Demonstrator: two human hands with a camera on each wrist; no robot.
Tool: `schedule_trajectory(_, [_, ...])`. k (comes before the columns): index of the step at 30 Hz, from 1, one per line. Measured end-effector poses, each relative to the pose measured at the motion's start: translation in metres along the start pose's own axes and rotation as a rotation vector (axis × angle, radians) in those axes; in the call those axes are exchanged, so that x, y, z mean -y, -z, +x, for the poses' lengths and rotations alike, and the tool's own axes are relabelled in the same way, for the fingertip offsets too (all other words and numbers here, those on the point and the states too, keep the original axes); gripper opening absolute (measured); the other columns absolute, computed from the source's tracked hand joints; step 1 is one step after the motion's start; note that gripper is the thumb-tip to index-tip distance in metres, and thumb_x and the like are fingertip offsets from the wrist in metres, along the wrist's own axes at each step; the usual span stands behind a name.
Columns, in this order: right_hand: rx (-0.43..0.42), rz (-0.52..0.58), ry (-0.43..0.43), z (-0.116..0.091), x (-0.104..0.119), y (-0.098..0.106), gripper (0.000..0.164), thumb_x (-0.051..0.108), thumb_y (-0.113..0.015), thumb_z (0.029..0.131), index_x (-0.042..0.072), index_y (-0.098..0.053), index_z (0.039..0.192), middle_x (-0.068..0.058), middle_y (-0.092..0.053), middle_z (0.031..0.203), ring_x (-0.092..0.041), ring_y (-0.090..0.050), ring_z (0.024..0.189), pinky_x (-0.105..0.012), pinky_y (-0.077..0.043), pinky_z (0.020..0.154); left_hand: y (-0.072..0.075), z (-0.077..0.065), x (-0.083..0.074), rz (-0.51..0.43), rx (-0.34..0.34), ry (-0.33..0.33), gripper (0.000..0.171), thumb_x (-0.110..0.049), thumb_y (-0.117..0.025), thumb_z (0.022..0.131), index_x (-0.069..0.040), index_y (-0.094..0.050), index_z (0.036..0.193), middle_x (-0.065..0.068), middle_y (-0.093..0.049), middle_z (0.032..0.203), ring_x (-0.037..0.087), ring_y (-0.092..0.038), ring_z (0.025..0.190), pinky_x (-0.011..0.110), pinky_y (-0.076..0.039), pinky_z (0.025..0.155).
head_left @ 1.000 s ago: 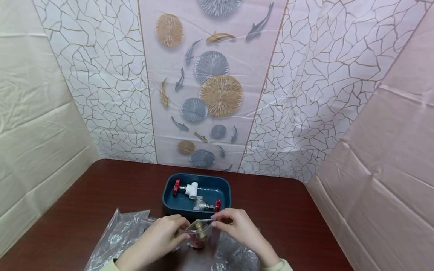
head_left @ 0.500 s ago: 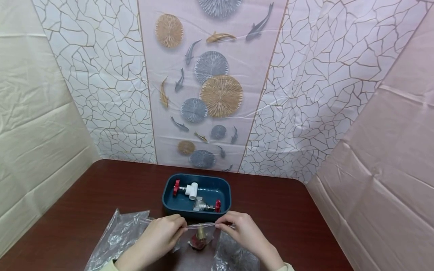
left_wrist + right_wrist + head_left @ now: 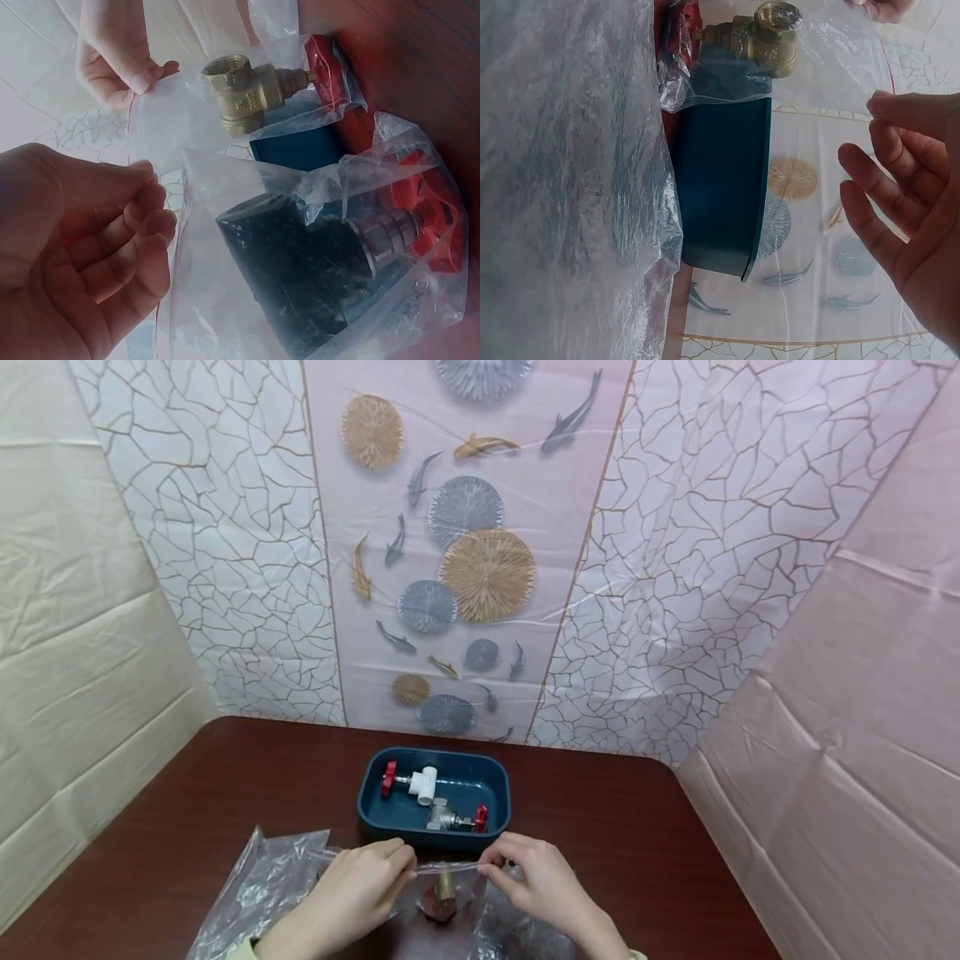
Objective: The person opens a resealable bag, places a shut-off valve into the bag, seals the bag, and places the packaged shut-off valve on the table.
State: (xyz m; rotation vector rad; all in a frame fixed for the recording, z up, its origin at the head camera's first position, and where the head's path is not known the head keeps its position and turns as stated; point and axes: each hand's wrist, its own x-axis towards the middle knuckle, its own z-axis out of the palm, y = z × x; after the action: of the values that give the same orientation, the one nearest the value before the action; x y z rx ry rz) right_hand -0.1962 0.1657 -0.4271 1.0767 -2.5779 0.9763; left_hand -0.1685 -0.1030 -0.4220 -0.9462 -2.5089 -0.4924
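In the head view's lower centre, a blue tray (image 3: 476, 783) holds a white valve (image 3: 424, 786) and a silvery valve (image 3: 441, 817). Below it, the left hand (image 3: 367, 882) and right hand (image 3: 538, 875) pinch opposite ends of the mouth of a clear bag (image 3: 172, 112), gone from gaping to taut, apparently enclosing the brass valve (image 3: 446, 886); whether sealed, I cannot tell.

You face a pink panel (image 3: 465, 547) printed with fish (image 3: 572, 422) and round discs (image 3: 488, 575) at the frame's upper centre, between crackle-patterned white sheets (image 3: 217, 527); beige drapes (image 3: 82, 627) hang along both side edges, and a reddish-brown tabletop (image 3: 622, 827) spans the bottom.
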Motion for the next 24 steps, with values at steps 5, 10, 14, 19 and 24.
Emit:
schedule_trajectory(5, [0.004,-0.001,-0.008,0.004,0.003,-0.001,0.008,0.032,-0.061,0.090,0.027,-0.065,0.095,0.019,-0.056,0.088,0.001,-0.055,0.078,-0.023,-0.048,0.066,0.000,0.000,0.001,0.007,0.007,0.008,0.010,-0.018,-0.064,0.087,-0.020,-0.058,0.078,-0.015,-0.046,0.074,0.002,-0.045,0.061,0.022,-0.039,0.048])
schedule_trajectory(10, [0.008,-0.071,0.068,0.017,0.012,-0.008,0.025,0.038,-0.061,0.089,0.026,-0.062,0.111,0.016,-0.057,0.104,-0.002,-0.055,0.091,-0.026,-0.048,0.073,0.001,0.001,0.001,-0.001,0.011,0.015,0.007,-0.017,-0.064,0.086,-0.019,-0.061,0.080,-0.014,-0.048,0.075,0.002,-0.048,0.063,0.022,-0.039,0.048])
schedule_trajectory(14, [0.001,-0.144,0.236,0.032,0.021,-0.021,0.021,0.034,-0.062,0.089,0.024,-0.064,0.107,0.016,-0.058,0.103,-0.001,-0.054,0.095,-0.023,-0.045,0.079,0.001,0.004,-0.001,-0.003,0.009,0.008,0.005,-0.017,-0.064,0.086,-0.018,-0.062,0.082,-0.014,-0.050,0.076,0.002,-0.049,0.064,0.021,-0.039,0.048])
schedule_trajectory(19, [0.009,-0.221,0.359,0.044,0.029,-0.032,0.008,0.028,-0.063,0.089,0.023,-0.067,0.092,0.016,-0.060,0.087,0.002,-0.053,0.080,-0.018,-0.042,0.075,0.001,0.007,-0.003,-0.015,0.058,0.023,0.005,-0.017,-0.064,0.086,-0.019,-0.063,0.082,-0.014,-0.048,0.072,0.001,-0.045,0.061,0.019,-0.037,0.046])
schedule_trajectory(24, [0.040,-0.247,0.344,0.047,0.031,-0.032,0.005,0.026,-0.064,0.088,0.023,-0.067,0.090,0.017,-0.060,0.085,0.004,-0.052,0.076,-0.015,-0.042,0.071,0.000,0.006,-0.003,-0.011,0.072,0.037,0.004,-0.017,-0.063,0.086,-0.018,-0.063,0.083,-0.014,-0.048,0.073,0.001,-0.045,0.061,0.019,-0.037,0.046])
